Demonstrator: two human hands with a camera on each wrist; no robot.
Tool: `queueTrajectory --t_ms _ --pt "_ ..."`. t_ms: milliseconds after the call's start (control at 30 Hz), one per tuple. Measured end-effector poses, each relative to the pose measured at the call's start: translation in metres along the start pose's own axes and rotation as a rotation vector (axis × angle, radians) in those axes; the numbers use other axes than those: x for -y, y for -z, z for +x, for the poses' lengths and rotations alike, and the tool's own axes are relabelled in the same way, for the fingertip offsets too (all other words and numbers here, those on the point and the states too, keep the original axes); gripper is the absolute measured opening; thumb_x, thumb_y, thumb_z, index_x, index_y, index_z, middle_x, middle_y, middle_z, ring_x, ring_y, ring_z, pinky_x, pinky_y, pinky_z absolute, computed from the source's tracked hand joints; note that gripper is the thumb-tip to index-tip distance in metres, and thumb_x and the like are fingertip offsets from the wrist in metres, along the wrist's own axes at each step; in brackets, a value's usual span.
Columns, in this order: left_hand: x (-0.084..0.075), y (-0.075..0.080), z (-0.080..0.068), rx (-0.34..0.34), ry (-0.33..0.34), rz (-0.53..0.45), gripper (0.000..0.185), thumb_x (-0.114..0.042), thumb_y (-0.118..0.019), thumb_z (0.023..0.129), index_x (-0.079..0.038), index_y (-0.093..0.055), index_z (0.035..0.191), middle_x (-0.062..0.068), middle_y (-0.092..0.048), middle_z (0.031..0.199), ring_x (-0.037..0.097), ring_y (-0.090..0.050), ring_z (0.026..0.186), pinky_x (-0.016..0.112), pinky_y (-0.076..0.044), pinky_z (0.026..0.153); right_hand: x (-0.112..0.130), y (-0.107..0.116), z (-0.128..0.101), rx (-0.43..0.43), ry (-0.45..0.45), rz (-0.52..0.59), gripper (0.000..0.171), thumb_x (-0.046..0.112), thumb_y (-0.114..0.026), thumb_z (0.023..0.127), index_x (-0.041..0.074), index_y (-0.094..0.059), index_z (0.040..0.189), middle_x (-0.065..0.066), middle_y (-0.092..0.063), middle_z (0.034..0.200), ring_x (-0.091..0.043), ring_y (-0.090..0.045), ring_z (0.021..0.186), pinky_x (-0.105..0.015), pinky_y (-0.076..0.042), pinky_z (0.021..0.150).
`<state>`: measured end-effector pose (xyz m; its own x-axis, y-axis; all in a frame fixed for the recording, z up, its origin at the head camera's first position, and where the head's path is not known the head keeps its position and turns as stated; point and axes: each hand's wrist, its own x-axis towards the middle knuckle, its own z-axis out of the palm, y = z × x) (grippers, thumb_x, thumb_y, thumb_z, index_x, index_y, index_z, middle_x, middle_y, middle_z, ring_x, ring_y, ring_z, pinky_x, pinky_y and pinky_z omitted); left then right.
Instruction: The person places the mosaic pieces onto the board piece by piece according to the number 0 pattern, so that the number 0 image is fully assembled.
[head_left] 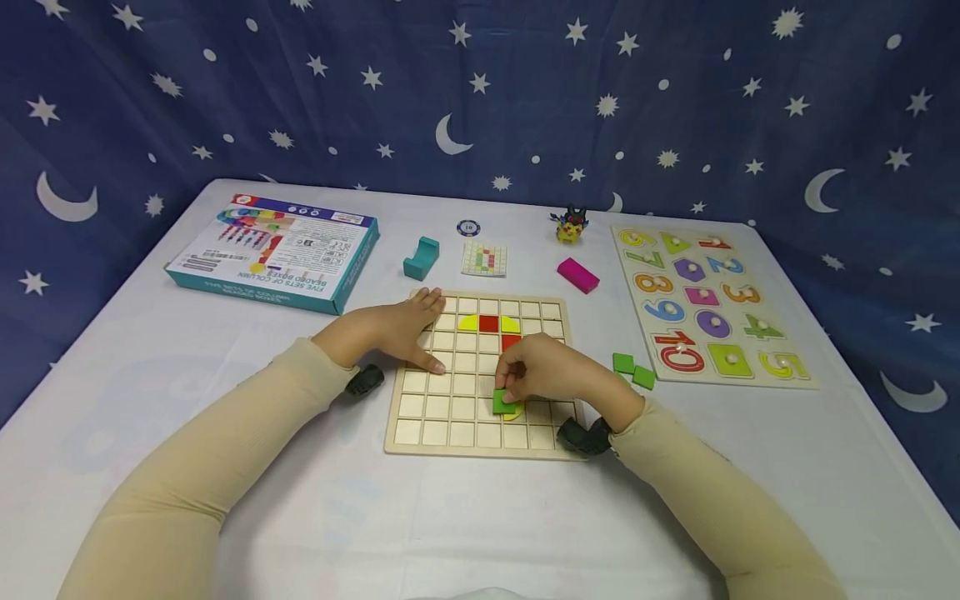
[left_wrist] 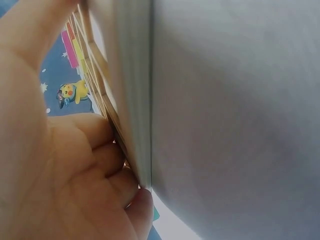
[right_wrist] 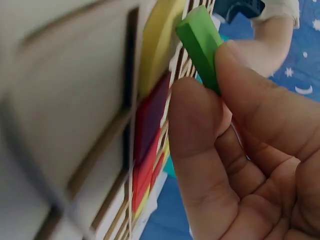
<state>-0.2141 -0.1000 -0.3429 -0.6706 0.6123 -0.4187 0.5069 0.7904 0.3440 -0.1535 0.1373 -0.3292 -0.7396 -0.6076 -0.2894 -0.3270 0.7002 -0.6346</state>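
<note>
A wooden grid board (head_left: 410, 406) lies on the table with my left hand (head_left: 401, 329) over its left edge, fingers and thumb spread. In the left wrist view, fingers (left_wrist: 107, 157) rest along the board's rim. My right hand (head_left: 547, 367) pinches a green square tile (head_left: 503, 402) between thumb and forefinger. The right wrist view shows that tile (right_wrist: 202, 45) tilted, close to a yellow rounded piece (right_wrist: 159, 40) in the grid. Upper cells hold a red square (head_left: 488, 324) flanked by yellow rounded pieces (head_left: 468, 323); more red (head_left: 511, 342) shows beside my right hand.
Two green tiles (head_left: 623, 363) lie right of the grid, beside a number puzzle (head_left: 753, 377). Behind the grid are a pattern card (head_left: 484, 259), teal block (head_left: 422, 258), magenta block (head_left: 578, 275), chip (head_left: 468, 228) and small figurine (head_left: 569, 224). A box (head_left: 285, 250) lies at left.
</note>
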Motion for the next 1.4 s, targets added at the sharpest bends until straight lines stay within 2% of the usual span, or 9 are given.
queueTrajectory --t_ms 400,600,767,1000,1400 --pt "-0.001 0.0 -0.001 -0.005 0.012 -0.002 0.112 -0.054 -0.068 0.075 0.005 -0.003 0.145 0.02 0.006 0.153 0.035 0.009 0.141 0.045 -0.005 0.115 0.019 -0.012 0.015 0.079 -0.009 -0.096 0.006 0.006 -0.073 0.077 0.008 -0.067 0.078 0.004 -0.053 0.064 -0.008 -0.045 0.06 -0.019 -0.038 0.056" --pt "-0.002 -0.002 -0.001 -0.01 0.009 -0.002 0.112 -0.054 -0.068 0.075 0.006 -0.004 0.145 0.021 0.005 0.153 0.035 0.008 0.141 0.046 -0.005 0.115 0.022 -0.015 0.015 0.087 -0.033 -0.141 0.008 0.007 -0.073 0.077 0.01 -0.066 0.076 0.004 -0.051 0.063 -0.008 -0.045 0.059 -0.018 -0.037 0.055" --pt "-0.003 -0.001 -0.001 -0.012 0.004 0.004 0.112 -0.054 -0.067 0.076 0.006 -0.004 0.145 0.021 0.005 0.153 0.035 0.008 0.141 0.046 -0.005 0.115 0.019 -0.01 0.01 0.054 -0.016 -0.146 0.009 0.011 -0.074 0.077 0.014 -0.066 0.076 0.005 -0.053 0.066 -0.009 -0.046 0.064 -0.02 -0.039 0.059" --pt "-0.001 -0.001 -0.001 -0.018 -0.004 0.002 0.112 -0.054 -0.067 0.075 0.006 -0.004 0.145 0.022 0.005 0.153 0.036 0.008 0.14 0.048 -0.006 0.114 0.007 0.008 -0.006 0.014 -0.007 -0.111 0.01 0.009 -0.075 0.075 0.011 -0.067 0.08 0.004 -0.059 0.074 -0.011 -0.051 0.072 -0.022 -0.045 0.067" --pt "-0.001 -0.001 -0.001 -0.022 -0.014 -0.002 0.111 -0.054 -0.067 0.076 0.006 -0.005 0.145 0.021 0.005 0.152 0.036 0.007 0.141 0.048 -0.005 0.114 -0.045 0.024 -0.049 -0.029 -0.083 -0.116 0.015 0.001 -0.075 0.072 0.01 -0.067 0.081 0.001 -0.061 0.082 -0.013 -0.052 0.077 -0.026 -0.047 0.068"
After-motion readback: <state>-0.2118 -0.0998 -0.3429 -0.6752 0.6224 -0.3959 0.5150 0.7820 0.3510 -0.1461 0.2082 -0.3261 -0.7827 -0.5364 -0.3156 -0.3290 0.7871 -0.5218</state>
